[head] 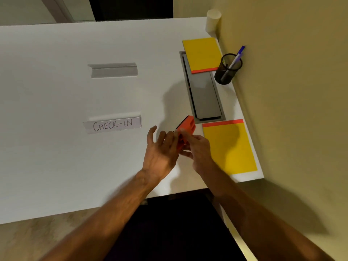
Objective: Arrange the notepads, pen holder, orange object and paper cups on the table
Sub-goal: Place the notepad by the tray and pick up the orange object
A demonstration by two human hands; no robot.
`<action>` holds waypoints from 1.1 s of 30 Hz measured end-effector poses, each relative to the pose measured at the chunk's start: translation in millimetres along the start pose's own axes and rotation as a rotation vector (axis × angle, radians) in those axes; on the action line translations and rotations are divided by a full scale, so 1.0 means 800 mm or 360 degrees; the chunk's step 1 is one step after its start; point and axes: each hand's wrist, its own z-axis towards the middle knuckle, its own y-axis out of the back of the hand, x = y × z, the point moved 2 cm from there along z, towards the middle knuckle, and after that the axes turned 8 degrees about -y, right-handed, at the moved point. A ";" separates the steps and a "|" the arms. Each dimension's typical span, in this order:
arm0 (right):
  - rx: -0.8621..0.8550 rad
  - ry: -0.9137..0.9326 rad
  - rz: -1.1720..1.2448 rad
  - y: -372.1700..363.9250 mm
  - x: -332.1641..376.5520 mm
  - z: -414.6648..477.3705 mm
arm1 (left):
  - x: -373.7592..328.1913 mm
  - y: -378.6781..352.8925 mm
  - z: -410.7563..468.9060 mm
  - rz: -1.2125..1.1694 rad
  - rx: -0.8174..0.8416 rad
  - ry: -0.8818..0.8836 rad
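An orange object (pixel 186 127) with a black edge is held just above the white table (pixel 75 157), left of the near yellow notepad (pixel 228 147). My right hand (pixel 197 149) grips it from the right side. My left hand (pixel 162 149) is beside it on the left, fingers spread, fingertips touching or almost touching it. A second yellow notepad (pixel 202 54) lies farther back, partly over a grey hatch. A black mesh pen holder (pixel 227 69) with a blue pen stands against the right wall. A stack of pale paper cups (pixel 212 20) stands in the far right corner.
A grey cable hatch (pixel 205 98) is set into the table between the two notepads. A folded paper sign reading CHECK-IN (pixel 113 125) and another folded sign (pixel 114 69) stand mid-table. A wall (pixel 291 91) runs along the table's right edge.
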 end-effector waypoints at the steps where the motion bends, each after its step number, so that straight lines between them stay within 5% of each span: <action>1: -0.0044 0.0001 -0.0017 0.012 0.004 0.005 | -0.007 -0.005 0.008 -0.0049 0.0010 -0.0019; 8: -0.0377 0.0099 -0.0185 0.100 0.050 0.058 | -0.032 -0.047 0.053 -0.0329 0.0319 0.0127; 13: -0.0629 0.0370 -0.0861 0.150 0.115 0.106 | -0.017 -0.107 0.087 -0.0485 0.0464 0.0350; 19: -0.0790 0.0615 -0.1518 0.177 0.175 0.171 | -0.015 -0.174 0.117 -0.0249 0.0668 0.0466; 33: -0.0756 0.0694 -0.1938 0.178 0.197 0.222 | -0.022 -0.199 0.118 -0.0109 0.0589 0.0526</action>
